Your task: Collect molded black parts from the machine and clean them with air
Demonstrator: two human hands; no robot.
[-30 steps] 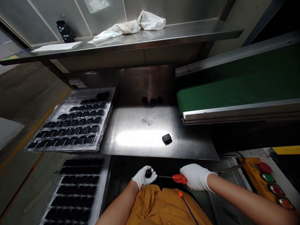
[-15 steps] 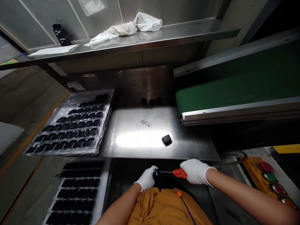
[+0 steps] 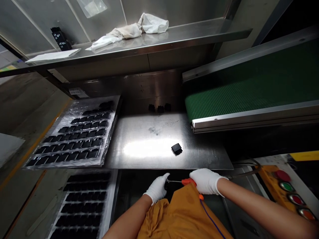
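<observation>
Tool (image 3: 188, 181) in right hand (image 3: 206, 181); writing (image 3: 57, 36) on block (image 3: 64, 45) illegible.

Showed plain white on the left glove (image 3: 156, 190) and right glove (image 3: 206, 181), black on the held piece (image 3: 166, 185), orange-red on the tool handle (image 3: 188, 182), mustard on the garment (image 3: 184, 215), blue on the cord (image 3: 211, 218), ribbed green on the conveyor belt (image 3: 249, 86), and repeated black rows on the pale upper tray (image 3: 87, 103).

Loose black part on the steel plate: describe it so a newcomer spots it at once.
Find the green conveyor belt on the right, then the bare steel plate left of it. Near the plate's front edge lies one small black part, alone, unlike the three dark pieces grouped at the back.
</observation>
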